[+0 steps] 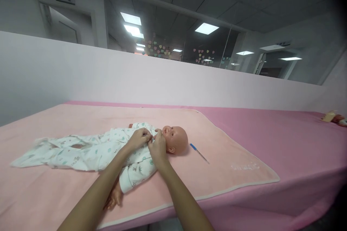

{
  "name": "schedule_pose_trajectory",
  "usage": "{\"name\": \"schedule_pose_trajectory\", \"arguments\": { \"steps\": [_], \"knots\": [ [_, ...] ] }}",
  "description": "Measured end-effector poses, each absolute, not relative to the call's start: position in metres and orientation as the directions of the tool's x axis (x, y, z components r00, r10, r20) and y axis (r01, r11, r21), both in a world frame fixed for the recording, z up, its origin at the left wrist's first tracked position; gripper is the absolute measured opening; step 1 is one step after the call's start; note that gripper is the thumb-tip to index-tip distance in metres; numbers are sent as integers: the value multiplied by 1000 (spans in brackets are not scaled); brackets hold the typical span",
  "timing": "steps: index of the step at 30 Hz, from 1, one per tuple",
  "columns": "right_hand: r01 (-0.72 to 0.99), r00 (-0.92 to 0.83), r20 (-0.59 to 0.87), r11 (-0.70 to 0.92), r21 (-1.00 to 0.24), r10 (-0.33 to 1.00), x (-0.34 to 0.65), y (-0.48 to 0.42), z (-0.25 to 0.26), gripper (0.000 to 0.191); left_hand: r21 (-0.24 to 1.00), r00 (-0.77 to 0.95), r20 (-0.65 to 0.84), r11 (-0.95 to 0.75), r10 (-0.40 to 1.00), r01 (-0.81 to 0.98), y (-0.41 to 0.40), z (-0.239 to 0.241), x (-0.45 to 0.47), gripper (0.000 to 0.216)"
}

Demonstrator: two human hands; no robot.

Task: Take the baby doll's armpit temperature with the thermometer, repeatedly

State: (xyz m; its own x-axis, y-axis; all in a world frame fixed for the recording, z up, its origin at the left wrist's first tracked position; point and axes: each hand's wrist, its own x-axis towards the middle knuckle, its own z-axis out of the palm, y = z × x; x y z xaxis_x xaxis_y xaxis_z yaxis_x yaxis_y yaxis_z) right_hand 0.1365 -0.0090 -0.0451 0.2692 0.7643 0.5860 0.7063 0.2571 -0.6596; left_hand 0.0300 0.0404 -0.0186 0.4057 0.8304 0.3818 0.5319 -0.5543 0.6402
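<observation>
One doll (pixel 179 140) in one printed suit (pixel 100 153), left hand (pixel 138 139) and right hand (pixel 158 148) touching its upper front, both curled, any hold unclear, one pen (pixel 199 153), one blanket (pixel 217 178).

Counted at frame centre: one left hand (pixel 139 139), one right hand (pixel 158 147), one doll (pixel 179 140). Right of centre: one blue-ended pen-shaped item (pixel 193 147). Lower half: one peach blanket (pixel 214 177), one pink cover (pixel 252 124).

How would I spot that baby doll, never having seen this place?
Find the pink-covered table, then the peach blanket spread over it. The baby doll lies there, the person's left hand and right hand near its neck. Its bald head and white printed suit distinguish it from the blue-ended, pen-like stick nearby.
</observation>
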Motion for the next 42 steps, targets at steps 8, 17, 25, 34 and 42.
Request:
{"name": "schedule_pose_trajectory", "arguments": {
  "steps": [8,17,25,34,42],
  "knots": [
    [642,290,609,322,-696,739,136,-10,-47,39,650,402,373,-544,837,531,35,-11,28,21],
    [662,198,697,431,-614,689,136,-6,-51,36,605,491,368,-605,789,518,27,1,5,30],
    [761,76,729,432,-483,681,132,-7,-52,23,508,429,493,-650,757,565,17,-9,-20,29],
    [733,-192,709,579,-357,679,135,-5,-56,31,689,329,486,-586,810,426,16,-21,-18,29],
    [828,-231,685,510,-235,691,122,2,-45,29,791,177,454,-486,873,372,27,-26,-21,32]
  ]
}}
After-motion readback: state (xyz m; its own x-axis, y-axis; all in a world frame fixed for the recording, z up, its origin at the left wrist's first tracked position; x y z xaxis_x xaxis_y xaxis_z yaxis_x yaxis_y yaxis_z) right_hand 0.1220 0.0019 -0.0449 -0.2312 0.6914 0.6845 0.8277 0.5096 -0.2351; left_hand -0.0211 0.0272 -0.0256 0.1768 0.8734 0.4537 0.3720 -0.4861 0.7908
